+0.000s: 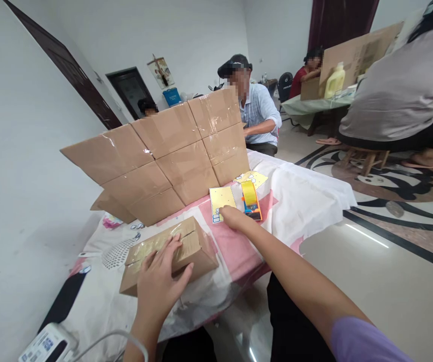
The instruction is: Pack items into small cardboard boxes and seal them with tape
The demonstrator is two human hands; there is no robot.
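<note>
My left hand [163, 274] lies with spread fingers on top of a closed cardboard box [197, 249], which has shiny clear tape along its top seam. Farther right, my right hand [233, 217] is closed at the lower edge of a yellow printed card [222, 198] with small dots and blue-outlined shapes; its fingertips are partly hidden. Just beside that hand is an orange and blue tape dispenser [253, 211] carrying a yellow roll. Another yellow cut-out sheet [259, 179] lies behind the dispenser.
A taped cardboard partition [186, 166] stands across the table, whose white and pink cloth [299, 206] hangs over the edges. A white device with a cable [48, 344] sits at lower left. Beyond the partition sits a person in a cap [263, 108]; others sit at right.
</note>
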